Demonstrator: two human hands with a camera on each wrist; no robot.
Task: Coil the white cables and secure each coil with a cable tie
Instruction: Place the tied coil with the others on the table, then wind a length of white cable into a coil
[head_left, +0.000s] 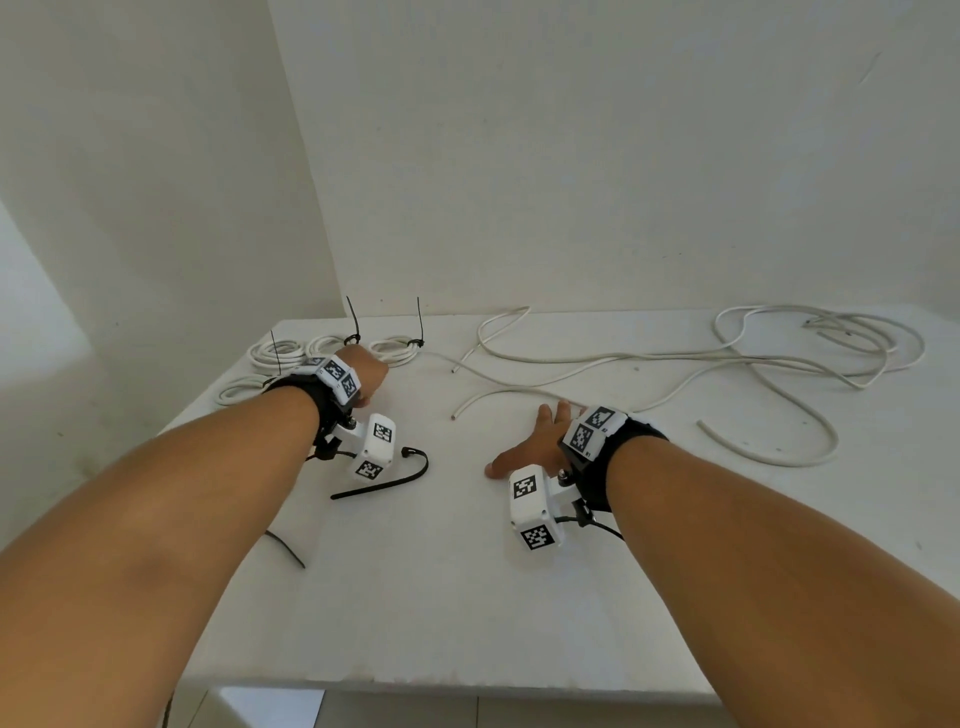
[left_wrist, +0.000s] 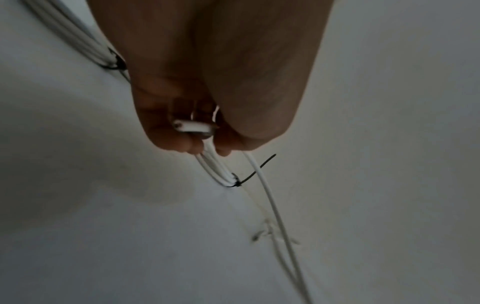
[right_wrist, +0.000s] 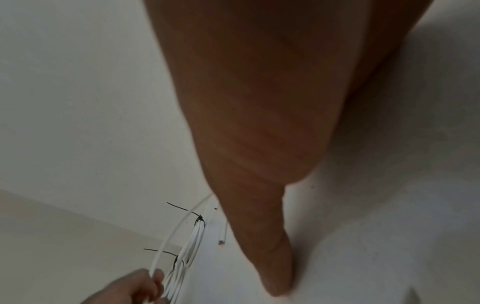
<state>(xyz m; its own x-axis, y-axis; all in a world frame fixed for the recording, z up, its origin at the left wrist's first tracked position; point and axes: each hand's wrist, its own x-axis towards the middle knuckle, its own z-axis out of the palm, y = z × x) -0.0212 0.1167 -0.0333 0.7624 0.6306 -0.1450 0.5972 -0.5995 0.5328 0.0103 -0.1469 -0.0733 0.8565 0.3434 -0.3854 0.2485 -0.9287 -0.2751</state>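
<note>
My left hand (head_left: 371, 378) is curled at the back left of the white table (head_left: 467, 597). In the left wrist view it (left_wrist: 205, 147) grips the cut end of a loose white cable (left_wrist: 270, 203), which trails off across the table. Just beyond it lie tied coils (head_left: 395, 349) with black cable ties (left_wrist: 237, 182) standing up from them. My right hand (head_left: 524, 440) lies flat on the table with fingers spread, holding nothing, its fingertips close to another loose cable (head_left: 493, 396). In the right wrist view its straight fingers (right_wrist: 272, 257) rest on the tabletop.
Several tied coils (head_left: 272, 354) sit at the table's back left corner by the wall. Long loose cables (head_left: 810, 343) sprawl over the back right. Two spare black cable ties (head_left: 387, 480) (head_left: 285, 545) lie near my left forearm. The table's front edge (head_left: 467, 688) is near.
</note>
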